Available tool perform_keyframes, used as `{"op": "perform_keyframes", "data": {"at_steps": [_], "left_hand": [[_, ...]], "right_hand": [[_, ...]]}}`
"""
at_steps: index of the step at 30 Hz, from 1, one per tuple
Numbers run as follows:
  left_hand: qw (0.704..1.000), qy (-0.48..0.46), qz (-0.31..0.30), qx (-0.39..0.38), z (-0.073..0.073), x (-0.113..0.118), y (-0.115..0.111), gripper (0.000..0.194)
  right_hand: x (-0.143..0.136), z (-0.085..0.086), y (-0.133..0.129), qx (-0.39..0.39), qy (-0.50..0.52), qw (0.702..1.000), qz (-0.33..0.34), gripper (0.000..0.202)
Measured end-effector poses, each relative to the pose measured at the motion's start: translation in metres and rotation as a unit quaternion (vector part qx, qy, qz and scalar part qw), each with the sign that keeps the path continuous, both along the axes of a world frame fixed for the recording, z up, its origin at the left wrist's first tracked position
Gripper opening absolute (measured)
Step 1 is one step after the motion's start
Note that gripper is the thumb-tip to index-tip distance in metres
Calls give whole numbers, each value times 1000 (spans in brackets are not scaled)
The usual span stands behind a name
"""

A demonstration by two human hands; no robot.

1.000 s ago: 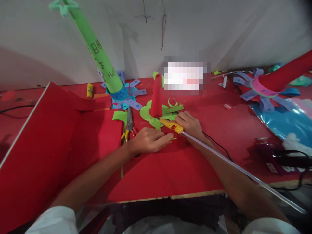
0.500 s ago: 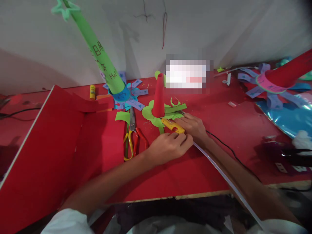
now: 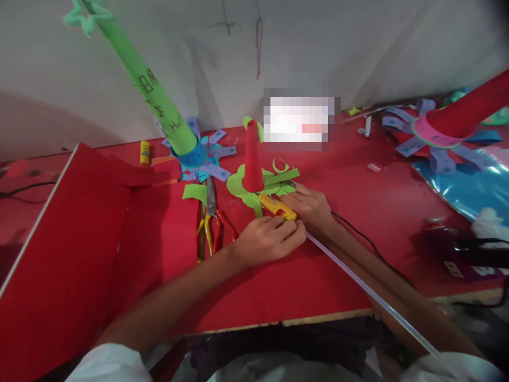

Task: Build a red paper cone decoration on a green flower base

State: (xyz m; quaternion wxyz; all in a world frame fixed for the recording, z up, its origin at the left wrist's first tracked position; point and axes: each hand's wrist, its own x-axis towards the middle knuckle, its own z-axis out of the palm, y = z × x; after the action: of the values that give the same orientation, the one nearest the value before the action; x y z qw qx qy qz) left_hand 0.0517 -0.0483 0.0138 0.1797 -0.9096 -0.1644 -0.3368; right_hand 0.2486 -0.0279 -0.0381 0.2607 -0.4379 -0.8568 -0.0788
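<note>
A yellow hot glue gun lies between my hands, its nozzle end close to the base of a red paper cone. The cone stands upright on a green, petal-shaped paper base. Closed around the gun's far side is my right hand; the handle is hidden. My left hand has its fingers pinched together at the gun's rear, on a long translucent glue stick that runs back toward my right sleeve. Scissors with red and yellow handles lie left of my left hand.
A tall green paper tube with writing stands back left, near a yellow glue stick tube. A red board rises at left. At right are another red tube, blue plastic sheet and a black cord.
The whole view has shifted slightly, so things appear a little further left. Both hands keep nearly the same hold on the glue gun and glue stick.
</note>
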Motion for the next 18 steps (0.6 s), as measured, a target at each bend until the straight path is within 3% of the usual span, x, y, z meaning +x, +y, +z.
{"op": "perform_keyframes", "data": {"at_steps": [11, 18], "left_hand": [[1000, 15, 11, -9, -3, -6, 3, 15], [1000, 1, 8, -22, -6, -8, 2, 12]], "right_hand": [[-3, 10, -2, -9, -33, 999, -13, 30], [-3, 6, -1, -10, -58, 998, -19, 26]]}}
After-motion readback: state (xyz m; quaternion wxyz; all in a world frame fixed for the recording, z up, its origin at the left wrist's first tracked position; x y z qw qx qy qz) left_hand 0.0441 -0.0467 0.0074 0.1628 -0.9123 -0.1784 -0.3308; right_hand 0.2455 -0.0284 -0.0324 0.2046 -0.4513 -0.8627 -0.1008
